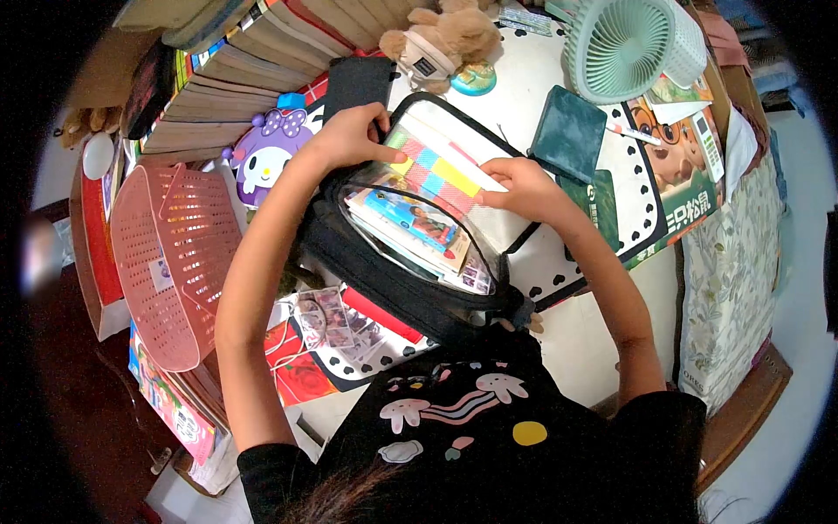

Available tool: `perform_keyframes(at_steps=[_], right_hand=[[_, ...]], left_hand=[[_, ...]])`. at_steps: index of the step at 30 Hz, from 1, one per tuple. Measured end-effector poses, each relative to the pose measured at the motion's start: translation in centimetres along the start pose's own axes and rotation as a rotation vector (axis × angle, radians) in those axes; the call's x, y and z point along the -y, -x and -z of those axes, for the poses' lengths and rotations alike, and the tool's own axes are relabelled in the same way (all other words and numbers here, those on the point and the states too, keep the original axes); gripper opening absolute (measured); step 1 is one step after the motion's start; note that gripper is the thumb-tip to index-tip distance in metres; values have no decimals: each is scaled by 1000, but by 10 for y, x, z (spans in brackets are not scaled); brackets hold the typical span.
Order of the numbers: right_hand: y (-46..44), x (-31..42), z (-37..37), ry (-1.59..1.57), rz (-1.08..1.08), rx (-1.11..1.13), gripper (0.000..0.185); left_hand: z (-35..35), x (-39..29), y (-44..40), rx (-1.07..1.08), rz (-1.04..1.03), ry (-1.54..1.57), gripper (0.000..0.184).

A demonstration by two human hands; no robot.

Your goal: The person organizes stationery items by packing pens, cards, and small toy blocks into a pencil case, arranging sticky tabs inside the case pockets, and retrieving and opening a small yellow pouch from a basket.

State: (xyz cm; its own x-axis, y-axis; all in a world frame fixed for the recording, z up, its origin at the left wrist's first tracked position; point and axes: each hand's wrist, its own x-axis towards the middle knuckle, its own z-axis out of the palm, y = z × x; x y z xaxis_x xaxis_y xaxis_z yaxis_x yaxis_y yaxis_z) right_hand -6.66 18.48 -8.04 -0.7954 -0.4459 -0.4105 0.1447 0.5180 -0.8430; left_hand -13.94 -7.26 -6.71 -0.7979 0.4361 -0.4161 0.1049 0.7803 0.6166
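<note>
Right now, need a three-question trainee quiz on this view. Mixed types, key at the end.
1. Which patterned item lies between the left hand and the right hand, over the open black bag?
2. True or false: the desk fan is purple.
3. Beside which of the person's arms is the pink basket? A) left B) right C) neither

Key:
1. The colourful checked sheet.
2. False; the fan is pale green.
3. A

Our tabletop point(572, 336) carries a heart-printed mat point(635, 214) beneath the black bag point(367, 271); beyond the bag we see a plush toy point(454, 39).
</note>
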Motion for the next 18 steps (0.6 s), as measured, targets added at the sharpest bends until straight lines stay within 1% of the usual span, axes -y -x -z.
perform_keyframes(at_steps=[1,3,4,5,7,8,9,11,12,13,14,16,18], right_hand=[[0,0,0,-26,-3,6,34],[2,3,1,-60,-12,14,35],[3,5,0,-95,-21,24,37],[2,5,0,-102,-23,24,37],[0,5,1,-43,-18,56,36],[-1,-3,-2,-60,38,10,34],[-1,-5,-3,-61,38,10,34],[-2,-8,-3,-202,-28,54,37],[-3,-9,-1,-204,-25,51,37],[-6,-10,1,-178,-23,99,40],[-7,-12,1,-152,-22,147,44],[-4,5,6,-137,-23,165,44],[-5,10,7,-122,-19,182,45]], left_hand=[[1,-5,3,2,-2,0,48],[3,-17,12,-329,-258,-235,45],[6,-27,17,-343,-330,-206,37],[5,-29,16,-337,-330,-207,37],[3,-30,14,-132,-530,-220,35],[-2,-28,11,-68,-536,-192,34],[-2,-27,10,-67,-535,-193,34],[-1,-26,6,-24,-496,-209,33],[1,-24,5,-56,-471,-204,33],[4,-23,5,-52,-473,-208,33],[6,-21,6,-22,-393,-157,32],[7,-17,9,6,-269,-57,30],[6,-10,8,0,-258,-36,30]])
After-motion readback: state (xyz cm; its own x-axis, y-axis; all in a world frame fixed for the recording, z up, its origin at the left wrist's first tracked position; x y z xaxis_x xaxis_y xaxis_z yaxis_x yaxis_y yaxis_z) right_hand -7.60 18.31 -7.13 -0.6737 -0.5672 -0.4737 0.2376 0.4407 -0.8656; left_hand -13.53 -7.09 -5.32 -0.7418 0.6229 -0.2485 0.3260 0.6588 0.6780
